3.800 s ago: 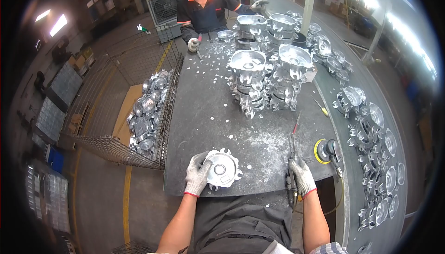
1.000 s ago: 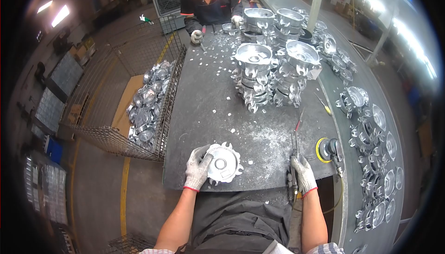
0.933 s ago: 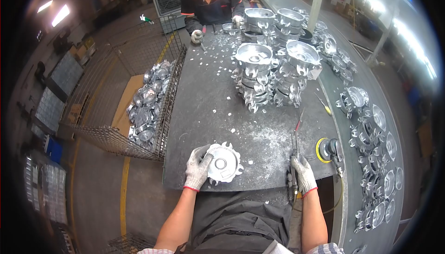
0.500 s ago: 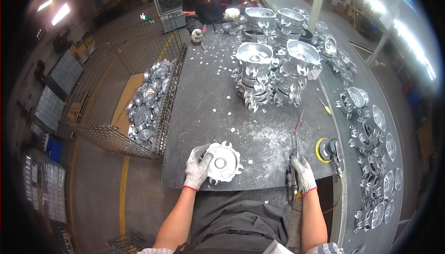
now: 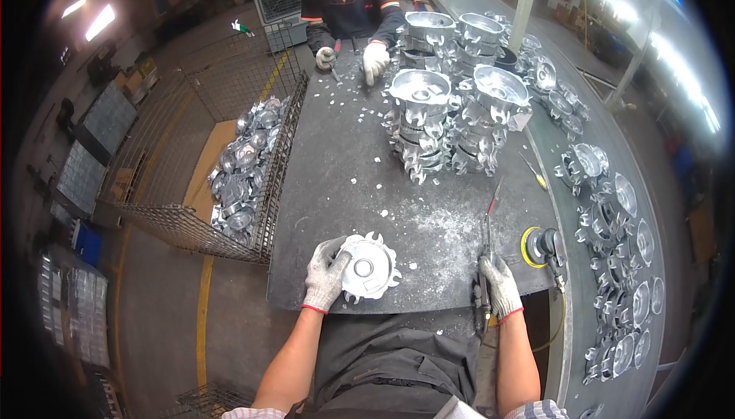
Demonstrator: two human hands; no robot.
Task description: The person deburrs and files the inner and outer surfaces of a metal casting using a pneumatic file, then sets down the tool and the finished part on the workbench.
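Observation:
My left hand (image 5: pixel 325 275), in a dusty knit glove, grips the left edge of a round silver metal casting (image 5: pixel 370 267) at the table's front. The casting lies flat-looking, with hooked lugs around its rim and a ring in the middle. To the right, my right hand (image 5: pixel 501 285), gloved too, is closed around a slim dark air tool (image 5: pixel 485 296) with a thin shaft pointing away from me. A red-handled pointed tool (image 5: pixel 492 203) lies just beyond that shaft; whether they touch I cannot tell. The fingers of my right hand are partly hidden.
Stacked castings (image 5: pixel 421 124) stand at the back right of the table (image 5: pixel 337 151). A yellow-rimmed sander (image 5: pixel 538 247) and a yellow-handled tool (image 5: pixel 540 181) lie right. Castings line the conveyor (image 5: pixel 570 266). A wire cage (image 5: pixel 184 224) holds more castings. A co-worker (image 5: pixel 356 6) stands opposite.
The co-worker's hand on the right side has come down and forward onto the table, and the small casting near it is no longer visible. My hands and the casting have hardly moved.

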